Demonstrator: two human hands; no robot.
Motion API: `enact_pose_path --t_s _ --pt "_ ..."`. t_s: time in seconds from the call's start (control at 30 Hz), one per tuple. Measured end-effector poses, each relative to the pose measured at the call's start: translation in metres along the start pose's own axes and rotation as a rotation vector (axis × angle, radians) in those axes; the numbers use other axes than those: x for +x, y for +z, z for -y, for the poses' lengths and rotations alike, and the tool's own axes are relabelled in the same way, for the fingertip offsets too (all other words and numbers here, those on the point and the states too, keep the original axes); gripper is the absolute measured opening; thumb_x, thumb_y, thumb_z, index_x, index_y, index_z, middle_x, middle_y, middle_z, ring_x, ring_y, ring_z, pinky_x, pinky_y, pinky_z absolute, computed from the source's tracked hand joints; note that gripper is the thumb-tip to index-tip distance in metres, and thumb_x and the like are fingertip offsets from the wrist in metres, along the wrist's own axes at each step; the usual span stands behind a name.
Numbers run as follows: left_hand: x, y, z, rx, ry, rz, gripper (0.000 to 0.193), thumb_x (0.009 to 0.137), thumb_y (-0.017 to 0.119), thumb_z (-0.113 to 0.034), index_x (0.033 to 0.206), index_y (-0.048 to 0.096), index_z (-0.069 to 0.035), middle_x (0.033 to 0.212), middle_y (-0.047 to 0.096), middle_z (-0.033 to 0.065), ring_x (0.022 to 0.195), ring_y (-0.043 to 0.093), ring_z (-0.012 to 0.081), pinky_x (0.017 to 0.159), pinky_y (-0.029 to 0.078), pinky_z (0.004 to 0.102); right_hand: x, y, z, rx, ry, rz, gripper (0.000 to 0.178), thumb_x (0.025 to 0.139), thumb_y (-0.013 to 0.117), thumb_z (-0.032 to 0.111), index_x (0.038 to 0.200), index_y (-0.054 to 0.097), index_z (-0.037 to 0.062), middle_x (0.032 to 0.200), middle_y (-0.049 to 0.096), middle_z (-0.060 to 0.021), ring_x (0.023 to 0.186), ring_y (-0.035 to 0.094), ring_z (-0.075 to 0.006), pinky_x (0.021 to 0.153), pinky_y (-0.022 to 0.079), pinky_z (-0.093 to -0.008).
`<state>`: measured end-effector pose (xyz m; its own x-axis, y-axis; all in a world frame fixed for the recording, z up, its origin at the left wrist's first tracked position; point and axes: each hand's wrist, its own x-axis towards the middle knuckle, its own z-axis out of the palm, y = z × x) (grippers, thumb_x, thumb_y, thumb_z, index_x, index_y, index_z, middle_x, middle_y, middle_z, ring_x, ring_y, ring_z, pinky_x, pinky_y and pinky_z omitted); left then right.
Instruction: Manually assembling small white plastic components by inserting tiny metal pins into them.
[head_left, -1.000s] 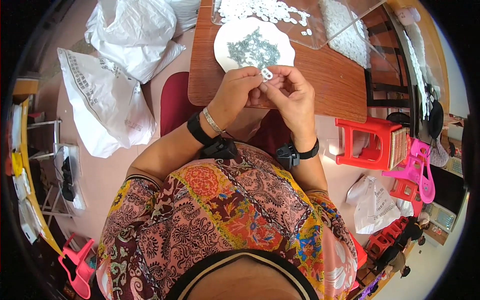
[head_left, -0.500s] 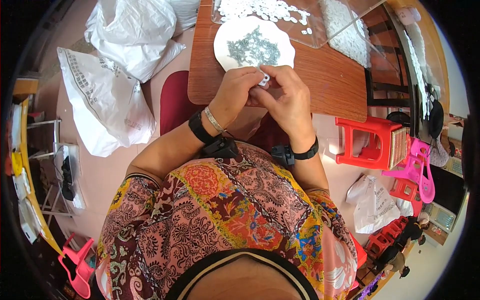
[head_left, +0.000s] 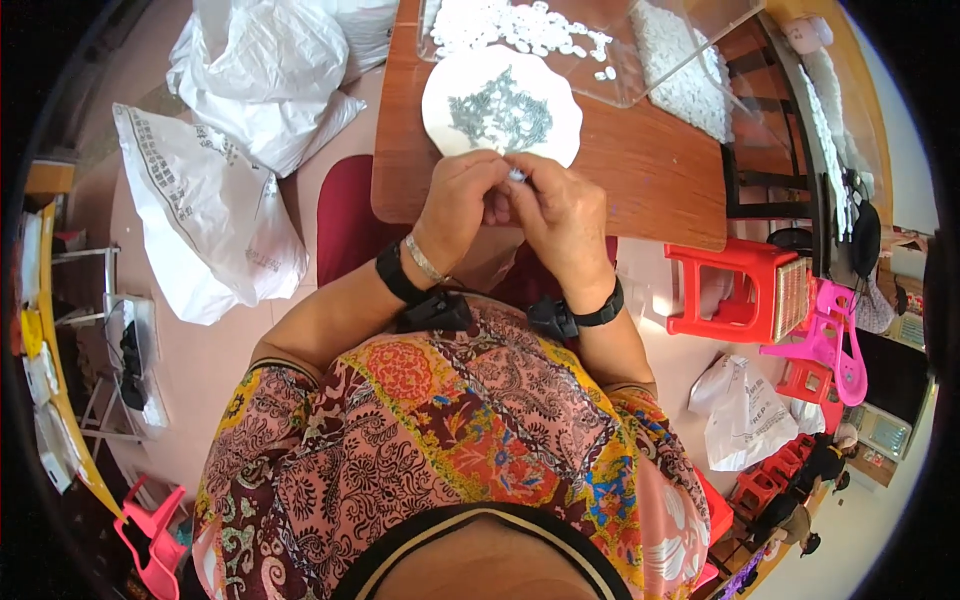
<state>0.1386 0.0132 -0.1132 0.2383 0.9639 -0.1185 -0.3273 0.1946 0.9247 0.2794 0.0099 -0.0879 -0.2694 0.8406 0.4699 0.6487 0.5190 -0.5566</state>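
Close to the table's near edge, both my hands meet at a small white plastic piece [head_left: 516, 174], mostly hidden by fingertips. My left hand [head_left: 452, 208] pinches it from one side, fingers curled. My right hand [head_left: 566, 212] is closed on its other side with thumb and forefinger. Just beyond the fingertips lies a white wavy-edged plate [head_left: 560, 90]. Several small grey-green slender parts [head_left: 515, 118] are heaped on it; their exact kind is too small to tell. Behind the plate, many small white oval pieces [head_left: 510, 28] lie in a clear plastic tray [head_left: 625, 85].
The brown wooden table [head_left: 650, 165] also bears a clear bag of white pieces [head_left: 685, 75]. White sacks [head_left: 215, 215] stand on the floor at left. To the right are a red stool [head_left: 730, 290], a pink chair [head_left: 825, 335] and a white bag [head_left: 745, 415]. People sit far off at lower right.
Both hands have turned the white piece, so its dark-holed face no longer shows. The fingertips are closer together around it. The whole view has shifted slightly.
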Motion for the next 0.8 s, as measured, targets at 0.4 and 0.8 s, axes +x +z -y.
enact_pose_path --t_s 0.4,0.8 --pt "-0.001 0.007 -0.003 0.009 0.07 -0.015 0.026 0.091 0.044 -0.017 0.076 0.058 -0.001 0.061 0.055 0.0004 0.052 0.049 0.0052 0.048 0.038 0.019 -0.003 -0.003 -0.01 0.103 -0.069 -0.03 0.026 0.075 0.069 0.003 0.1 0.063 0.0029 0.076 0.065 -0.011 0.067 0.065 -0.0205 0.06 0.051 -0.0281" --pt "-0.001 0.009 -0.005 -0.083 0.046 0.04 0.022 0.091 0.046 -0.016 0.077 0.057 -0.003 0.064 0.052 -0.0009 0.056 0.047 0.0043 0.051 0.037 0.0178 -0.003 -0.014 -0.001 0.108 0.016 -0.047 0.022 0.075 0.072 0.004 0.095 0.063 0.0015 0.073 0.065 -0.01 0.064 0.064 -0.0154 0.057 0.049 -0.0256"
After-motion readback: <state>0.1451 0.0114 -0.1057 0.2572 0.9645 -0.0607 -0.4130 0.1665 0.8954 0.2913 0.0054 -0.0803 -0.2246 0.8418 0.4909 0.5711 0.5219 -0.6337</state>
